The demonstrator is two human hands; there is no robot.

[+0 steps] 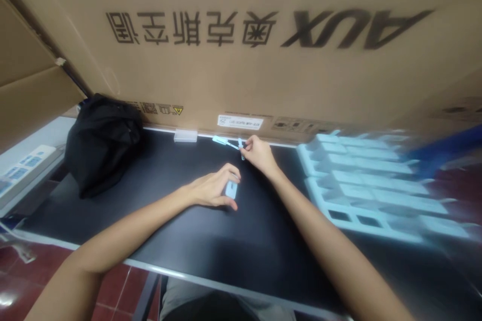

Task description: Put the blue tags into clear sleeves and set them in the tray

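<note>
Low over the black tabletop (181,240), my left hand (211,188) is closed around a small light-blue rectangular block (231,190) with a dark slot in its face. Farther back, my right hand (259,154) pinches a thin, pale-blue strip (241,144) between thumb and fingers. Just left of those fingertips, near the table's back edge, lies a flat light-blue piece (221,140) with a narrow pale part stretching from it toward the strip. Whether that part touches the strip I cannot tell. The two hands are apart.
A light-blue slotted rack (361,225), blurred, holds rows of light-blue pieces at the right. A black cloth bundle (105,145) sits at the left, and a translucent small box (186,136) at the back. Behind rises a large cardboard box (211,75). A power strip (26,170) lies far left.
</note>
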